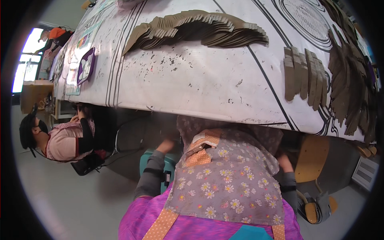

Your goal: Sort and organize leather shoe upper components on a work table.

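Note:
My left hand is down below the table's front edge, beside a teal stool; its fingers are blurred and in shadow. Lower right, my right hand hangs by the side of my flowered apron, close to a wooden chair, with the fingers hidden. Neither hand touches anything on the table. Across the tabletop lies an arc of overlapping flat grey-brown pieces. Short stacks of similar strips lie to the right, next to a larger heap of long dark pieces.
A purple tray with white items sits at the table's left. Dark scraps speckle the white, black-lined cover. A person in a cap and mask sits at left; another in orange is farther back. A bag lies lower right.

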`<state>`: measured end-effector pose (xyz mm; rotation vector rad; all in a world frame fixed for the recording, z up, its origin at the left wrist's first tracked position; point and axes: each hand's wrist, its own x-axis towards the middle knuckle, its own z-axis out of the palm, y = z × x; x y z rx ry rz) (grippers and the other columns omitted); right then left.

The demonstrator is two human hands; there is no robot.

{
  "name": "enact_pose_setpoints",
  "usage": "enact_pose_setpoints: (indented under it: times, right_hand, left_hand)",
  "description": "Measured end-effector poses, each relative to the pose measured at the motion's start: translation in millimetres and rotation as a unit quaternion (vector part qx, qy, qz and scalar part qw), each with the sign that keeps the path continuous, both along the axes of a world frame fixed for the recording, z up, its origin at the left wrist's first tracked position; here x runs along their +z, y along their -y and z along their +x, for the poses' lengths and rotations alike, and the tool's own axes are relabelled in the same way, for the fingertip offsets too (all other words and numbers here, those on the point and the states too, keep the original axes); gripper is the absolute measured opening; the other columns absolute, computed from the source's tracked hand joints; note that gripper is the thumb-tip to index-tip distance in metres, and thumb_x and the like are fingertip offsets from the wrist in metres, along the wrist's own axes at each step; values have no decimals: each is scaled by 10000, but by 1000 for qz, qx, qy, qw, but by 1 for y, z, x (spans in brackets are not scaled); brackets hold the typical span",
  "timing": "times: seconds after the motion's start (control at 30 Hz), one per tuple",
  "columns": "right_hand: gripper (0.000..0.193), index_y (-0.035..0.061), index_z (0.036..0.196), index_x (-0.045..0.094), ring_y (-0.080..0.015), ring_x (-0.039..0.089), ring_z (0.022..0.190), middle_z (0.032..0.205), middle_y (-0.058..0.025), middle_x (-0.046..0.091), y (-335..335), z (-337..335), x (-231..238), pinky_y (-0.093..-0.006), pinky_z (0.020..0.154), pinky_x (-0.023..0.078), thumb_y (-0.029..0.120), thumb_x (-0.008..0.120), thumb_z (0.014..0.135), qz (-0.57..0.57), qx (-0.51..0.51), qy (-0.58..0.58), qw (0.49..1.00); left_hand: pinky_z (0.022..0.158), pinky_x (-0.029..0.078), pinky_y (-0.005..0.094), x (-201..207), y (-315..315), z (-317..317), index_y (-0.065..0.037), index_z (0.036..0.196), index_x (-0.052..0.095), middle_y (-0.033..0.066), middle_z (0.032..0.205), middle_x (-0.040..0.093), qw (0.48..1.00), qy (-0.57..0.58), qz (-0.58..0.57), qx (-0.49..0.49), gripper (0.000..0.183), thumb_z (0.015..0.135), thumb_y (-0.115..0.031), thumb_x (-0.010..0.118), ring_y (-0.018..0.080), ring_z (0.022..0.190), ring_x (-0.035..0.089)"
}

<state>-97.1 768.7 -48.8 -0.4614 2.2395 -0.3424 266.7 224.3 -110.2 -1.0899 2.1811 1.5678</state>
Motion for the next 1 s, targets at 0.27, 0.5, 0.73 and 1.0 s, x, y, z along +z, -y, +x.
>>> enact_pose_setpoints:
  times: [0.27,0.5,0.73,1.0]
  right_hand:
    - [252,-9,959,690,-307,676,867,986,-191,690,35,20,-7,-382,748,525,185,646,804,40,24,10,999]
    - [253,-3,962,692,-318,673,878,991,-196,687,-111,-5,-29,-386,751,526,184,653,795,8,-24,-52,998]
    - [255,2,964,695,-330,670,888,997,-201,684,90,-138,43,-390,754,526,182,661,787,-27,-84,-73,993]
    - [257,8,967,697,-343,667,900,1003,-207,680,181,-196,104,-394,757,526,180,669,778,13,-86,-44,995]
  left_hand:
    - [1006,413,392,-13,-13,-33,19,1234,565,270,1257,557,920,89,9,-381,460,900,-290,499,352,1168,549]
    - [1006,418,403,-2,83,-171,-23,1199,613,229,1213,603,930,6,-129,-345,445,900,-335,507,340,1138,576]
    - [1008,418,406,71,188,-301,-31,1192,621,218,1216,606,868,51,-252,-425,445,898,-347,514,335,1138,578]
    - [1010,417,409,89,141,-269,-39,1184,630,206,1220,609,826,133,-295,-463,446,895,-361,522,329,1138,579]
